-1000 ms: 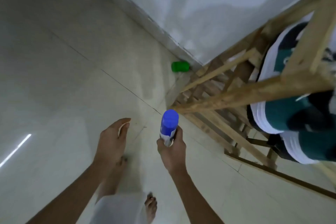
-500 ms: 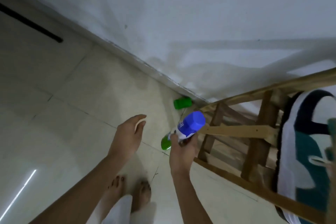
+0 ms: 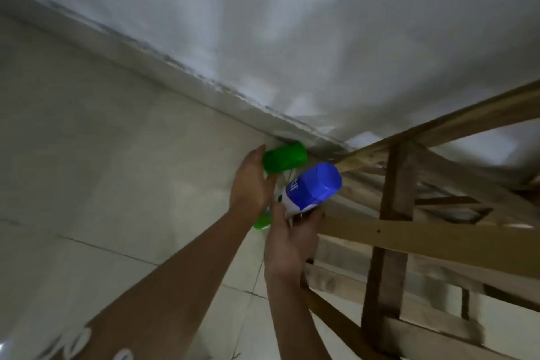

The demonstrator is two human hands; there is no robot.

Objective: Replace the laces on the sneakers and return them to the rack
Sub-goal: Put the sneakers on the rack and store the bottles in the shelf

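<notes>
Left hand [image 3: 248, 184] is open, fingers straight, right beside the green cap [image 3: 285, 159] on the floor [image 3: 87, 155] by the far wall [image 3: 321, 38]. Right hand [image 3: 287, 242] is wrapped round the blue-topped spray can [image 3: 309, 190]. A sloppy grab could roll the cap under the rack [image 3: 409, 240] on the right, and the tilted can might clip a slat. Sneakers aren't in shot.

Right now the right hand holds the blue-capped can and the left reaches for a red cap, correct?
No: the head view shows the cap at the left hand is green, not red. The right hand does hold the blue-capped can.
</notes>
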